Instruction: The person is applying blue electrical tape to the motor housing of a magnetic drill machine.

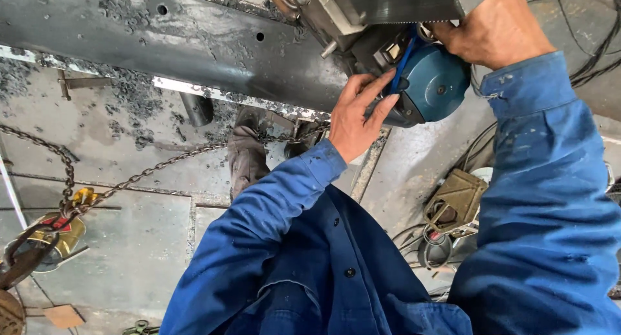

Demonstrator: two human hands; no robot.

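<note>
Two hands meet at the rounded blue motor housing (432,82) of a drilling machine sitting on a long, swarf-strewn dark steel beam (194,44) (gritty, holed): the left hand (359,115) lies open-fingered against the housing, the right hand (495,27) grips just above it.

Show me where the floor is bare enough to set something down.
Bare floor plate lies between the chain and the person's left sleeve. The strip by the yellow clamp is cluttered. Right of the body it is crowded: cables and an olive box. Both hands, left hand and right hand, are on the blue machine.
</note>
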